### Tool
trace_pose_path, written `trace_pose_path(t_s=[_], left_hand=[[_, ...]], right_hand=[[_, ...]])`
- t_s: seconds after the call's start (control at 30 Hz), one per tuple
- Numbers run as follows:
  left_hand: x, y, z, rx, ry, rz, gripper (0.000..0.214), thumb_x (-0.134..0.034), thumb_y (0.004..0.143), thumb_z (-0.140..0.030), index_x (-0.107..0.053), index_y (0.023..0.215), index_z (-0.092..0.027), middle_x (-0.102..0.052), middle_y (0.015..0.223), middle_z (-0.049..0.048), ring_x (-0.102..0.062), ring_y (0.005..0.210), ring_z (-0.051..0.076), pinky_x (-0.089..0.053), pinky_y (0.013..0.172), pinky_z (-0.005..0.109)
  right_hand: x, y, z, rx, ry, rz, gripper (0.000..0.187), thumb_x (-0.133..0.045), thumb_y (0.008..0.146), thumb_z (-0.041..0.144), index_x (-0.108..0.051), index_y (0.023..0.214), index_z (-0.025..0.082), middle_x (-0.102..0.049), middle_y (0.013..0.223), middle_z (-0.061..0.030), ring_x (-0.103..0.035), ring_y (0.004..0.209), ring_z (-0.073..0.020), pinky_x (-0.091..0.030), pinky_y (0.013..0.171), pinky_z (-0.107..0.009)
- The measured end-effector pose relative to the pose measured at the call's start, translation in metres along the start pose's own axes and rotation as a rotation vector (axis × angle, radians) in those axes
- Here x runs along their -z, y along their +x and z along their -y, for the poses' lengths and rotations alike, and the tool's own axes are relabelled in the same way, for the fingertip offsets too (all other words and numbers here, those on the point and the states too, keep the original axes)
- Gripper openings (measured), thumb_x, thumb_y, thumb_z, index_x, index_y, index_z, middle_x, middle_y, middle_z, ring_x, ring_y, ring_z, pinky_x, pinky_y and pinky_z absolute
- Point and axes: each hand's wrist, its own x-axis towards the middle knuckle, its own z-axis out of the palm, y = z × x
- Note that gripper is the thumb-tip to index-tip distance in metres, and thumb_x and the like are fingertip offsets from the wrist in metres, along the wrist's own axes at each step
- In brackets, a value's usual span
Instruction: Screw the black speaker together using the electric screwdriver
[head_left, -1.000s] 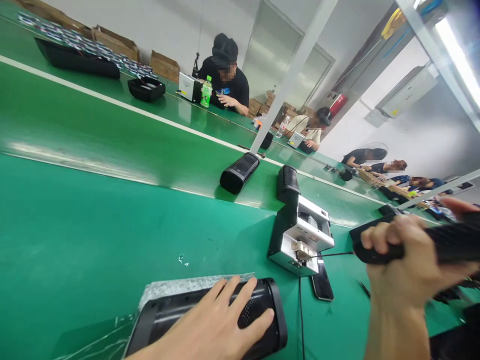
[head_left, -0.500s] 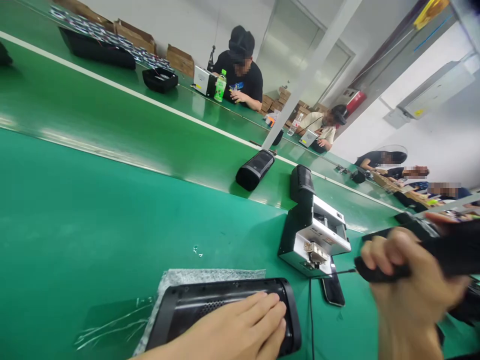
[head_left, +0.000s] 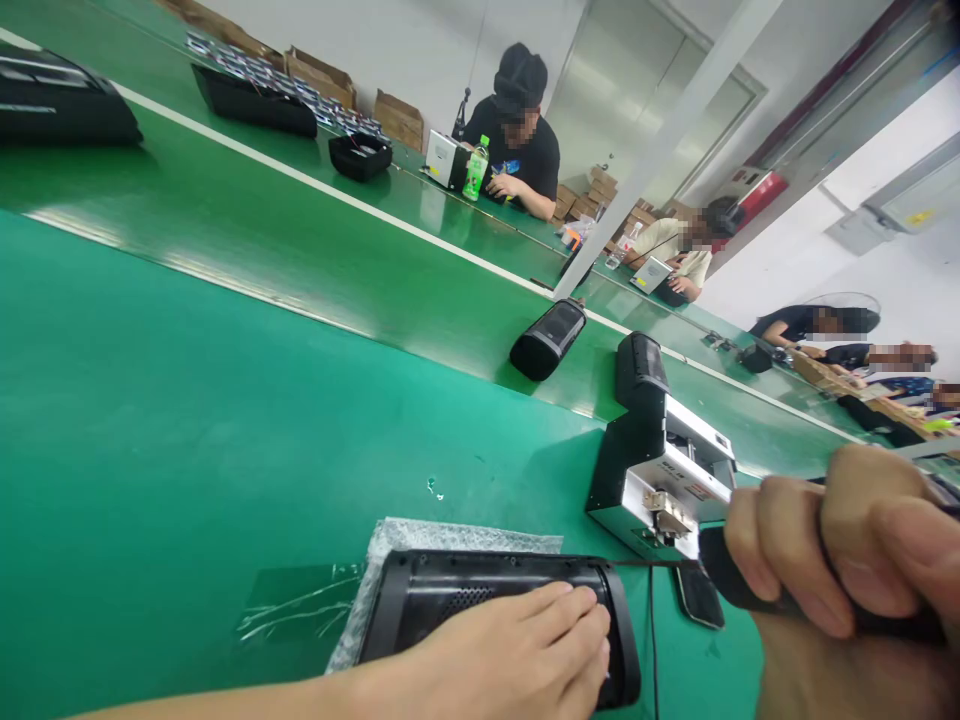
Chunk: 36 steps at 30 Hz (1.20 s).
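My left hand (head_left: 502, 655) lies flat on a black speaker housing (head_left: 450, 600) that rests on a foam sheet (head_left: 420, 535) at the near edge of the green bench. My right hand (head_left: 840, 560) is closed around a black electric screwdriver (head_left: 731, 580), whose front end points left toward the housing's right end. Just behind the tool stands a silver screw feeder box (head_left: 660, 475).
A black phone (head_left: 697, 600) lies under the feeder's front. Two black speakers (head_left: 547, 340) (head_left: 637, 365) sit on the green conveyor belt (head_left: 262, 240). Black trays (head_left: 255, 100) and cardboard boxes line the far side, where several seated people work. A white post (head_left: 660, 150) rises mid-belt.
The view has shifted left and down. My left hand slid along the housing toward its right end, and my right hand brought the screwdriver lower and closer to the housing.
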Motion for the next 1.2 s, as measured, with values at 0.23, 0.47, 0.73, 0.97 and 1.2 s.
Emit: trace_pose_path(t_s=[0.23, 0.47, 0.73, 0.97, 1.2], left_hand=[[-0.004, -0.001, -0.001, 0.011, 0.012, -0.054, 0.053, -0.029, 0.117, -0.013, -0.078, 0.136, -0.02, -0.072, 0.141, 0.0033, -0.063, 0.132, 0.02, -0.045, 0.119, 0.032], [-0.009, 0.003, 0.0, 0.025, -0.022, -0.066, 0.046, -0.034, 0.117, -0.012, -0.076, 0.135, -0.016, -0.072, 0.14, 0.0057, -0.064, 0.129, 0.02, -0.044, 0.12, 0.033], [0.007, 0.008, 0.011, 0.012, -0.144, 0.081, 0.037, -0.043, 0.117, -0.02, -0.075, 0.137, -0.018, -0.068, 0.145, 0.0033, -0.062, 0.131, 0.022, -0.045, 0.121, 0.033], [0.021, 0.012, 0.013, 0.015, -0.173, 0.116, 0.036, -0.045, 0.116, -0.018, -0.077, 0.133, -0.017, -0.068, 0.144, 0.0077, -0.066, 0.128, 0.023, -0.047, 0.12, 0.034], [0.007, 0.004, 0.006, 0.025, -0.161, 0.045, 0.036, -0.056, 0.114, -0.023, -0.069, 0.142, -0.004, -0.067, 0.146, 0.0154, -0.065, 0.133, 0.026, -0.048, 0.12, 0.035]], right_hand=[[-0.016, 0.002, 0.0, -0.036, 0.089, 0.031, 0.023, -0.069, 0.099, 0.021, -0.05, 0.086, 0.019, -0.034, 0.067, 0.0045, -0.035, 0.048, -0.0087, -0.041, 0.049, -0.03], [-0.054, -0.008, -0.023, 0.063, 0.065, 0.235, 0.041, -0.064, 0.104, 0.015, -0.047, 0.136, 0.034, -0.042, 0.062, 0.0115, -0.035, 0.039, -0.0093, -0.042, 0.046, -0.023], [-0.041, -0.004, -0.041, 0.143, 0.097, 0.513, 0.019, -0.042, 0.109, 0.008, -0.051, 0.099, 0.022, -0.036, 0.063, 0.0074, -0.033, 0.046, -0.0085, -0.037, 0.048, -0.024], [-0.043, -0.004, -0.047, 0.09, 0.184, 0.452, 0.041, -0.052, 0.108, 0.008, -0.047, 0.137, 0.036, -0.039, 0.065, 0.0099, -0.035, 0.045, -0.0083, -0.04, 0.048, -0.022], [-0.044, 0.0, -0.026, 0.076, 0.118, 0.272, 0.054, -0.074, 0.103, 0.028, -0.047, 0.148, 0.038, -0.045, 0.062, 0.0123, -0.033, 0.036, -0.0104, -0.038, 0.04, -0.024]])
